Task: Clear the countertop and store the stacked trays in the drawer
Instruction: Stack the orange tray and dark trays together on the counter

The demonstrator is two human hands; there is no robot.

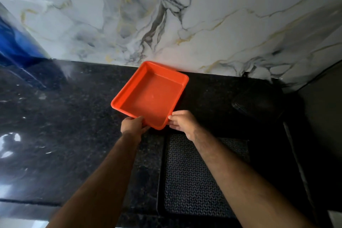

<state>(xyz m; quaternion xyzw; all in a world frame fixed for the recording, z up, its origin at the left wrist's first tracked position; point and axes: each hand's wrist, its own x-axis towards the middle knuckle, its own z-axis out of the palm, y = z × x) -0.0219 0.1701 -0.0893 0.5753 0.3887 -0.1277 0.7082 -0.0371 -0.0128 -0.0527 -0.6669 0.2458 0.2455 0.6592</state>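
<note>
An orange rectangular tray [150, 96] sits turned at an angle on the black granite countertop [64, 126], its far corner close to the marble wall. The inside of the tray holds nothing. My left hand [132, 126] grips the tray's near left edge, thumb on the rim. At the near right corner my right hand [182, 123] pinches the rim with its fingers. Whether more trays lie stacked under the orange one is hidden.
A dark tray or mat with a patterned mesh surface [194, 177] lies on the counter under my right forearm. A black object [257, 103] rests at the back right. A marble backsplash [166, 15] rises behind, with a blue panel [16, 46] at left.
</note>
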